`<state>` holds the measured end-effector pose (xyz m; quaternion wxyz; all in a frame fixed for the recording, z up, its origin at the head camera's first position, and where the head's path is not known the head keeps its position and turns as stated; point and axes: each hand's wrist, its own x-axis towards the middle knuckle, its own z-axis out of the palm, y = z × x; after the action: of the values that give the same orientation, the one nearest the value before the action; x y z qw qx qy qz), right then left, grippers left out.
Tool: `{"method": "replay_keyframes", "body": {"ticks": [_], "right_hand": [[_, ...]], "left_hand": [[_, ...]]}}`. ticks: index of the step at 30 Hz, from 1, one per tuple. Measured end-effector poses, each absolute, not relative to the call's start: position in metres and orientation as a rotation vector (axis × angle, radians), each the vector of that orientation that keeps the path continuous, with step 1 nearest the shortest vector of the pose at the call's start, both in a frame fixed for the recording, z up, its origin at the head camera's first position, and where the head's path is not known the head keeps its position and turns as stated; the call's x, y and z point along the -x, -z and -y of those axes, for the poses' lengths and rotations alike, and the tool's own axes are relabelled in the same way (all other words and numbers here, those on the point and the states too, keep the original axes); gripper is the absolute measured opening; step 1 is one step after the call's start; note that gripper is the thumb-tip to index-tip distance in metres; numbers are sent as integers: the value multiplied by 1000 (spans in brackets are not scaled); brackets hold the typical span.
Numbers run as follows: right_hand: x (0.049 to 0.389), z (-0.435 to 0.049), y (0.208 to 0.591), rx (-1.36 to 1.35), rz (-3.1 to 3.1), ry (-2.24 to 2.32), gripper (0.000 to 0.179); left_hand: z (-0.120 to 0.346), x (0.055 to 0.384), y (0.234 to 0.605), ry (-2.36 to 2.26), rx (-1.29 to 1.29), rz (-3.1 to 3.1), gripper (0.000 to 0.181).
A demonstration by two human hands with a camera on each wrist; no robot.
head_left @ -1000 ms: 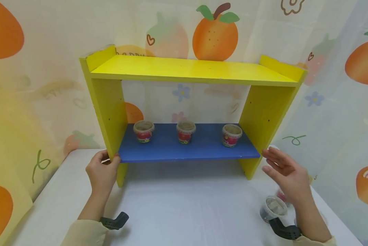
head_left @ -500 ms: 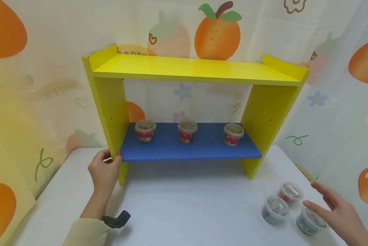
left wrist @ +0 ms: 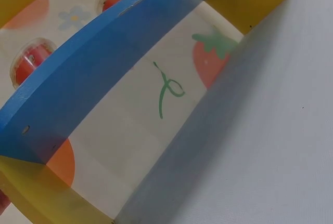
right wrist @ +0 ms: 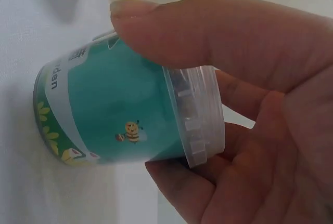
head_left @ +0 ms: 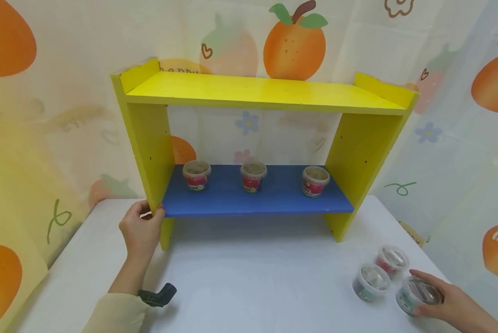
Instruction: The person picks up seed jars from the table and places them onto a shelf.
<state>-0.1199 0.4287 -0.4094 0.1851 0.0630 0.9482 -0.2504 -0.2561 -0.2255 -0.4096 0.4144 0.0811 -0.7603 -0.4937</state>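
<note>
My left hand point(head_left: 142, 229) grips the lower front edge of the left side panel of a yellow shelf unit point(head_left: 253, 90), its thumb by the corner of the blue shelf board point(head_left: 257, 206). At the far right of the head view, my right hand point(head_left: 457, 300) holds a small plastic tub point(head_left: 408, 300) between thumb and fingers. The right wrist view shows that tub point(right wrist: 130, 99) close up: teal label with a bee, clear lid, thumb on one side and fingers on the other. Two more lidded tubs stand beside it, one green-grey point(head_left: 367, 287) and one red point(head_left: 386, 264).
Three open pots with red labels, left point(head_left: 196, 181), middle point(head_left: 251, 182) and right point(head_left: 313, 187), stand spaced along the blue board. A white-covered table point(head_left: 253, 277) lies beneath the unit. Behind hangs a fruit-patterned curtain point(head_left: 440, 175).
My right hand has moved from beside the shelf's right panel, out to the right and down, and has taken hold of the teal tub. My left hand stays on the left panel.
</note>
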Motion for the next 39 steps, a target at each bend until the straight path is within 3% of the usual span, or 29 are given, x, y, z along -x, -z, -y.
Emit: {"method": "replay_keyframes", "body": {"ticks": [7,15,25,33,39], "right_hand": [[121,-428,399,-239,-2703,640,94],[128,-415,362,-313,-2862,758,95],[142,-368,322,17,-3097,1052,86],[158,-317,280,503,-3138,1333,86],[174,-281,236,545,-3099,1532,84]], "left_hand": [[226,255,408,1247,-213,1918,22],[227,254,409,1221,-223,1935,21],[227,254,409,1226,-206,1929,22],[226,253,407,1232,-212,1941,22],[227,251,408,1245,-199,1928,20]]}}
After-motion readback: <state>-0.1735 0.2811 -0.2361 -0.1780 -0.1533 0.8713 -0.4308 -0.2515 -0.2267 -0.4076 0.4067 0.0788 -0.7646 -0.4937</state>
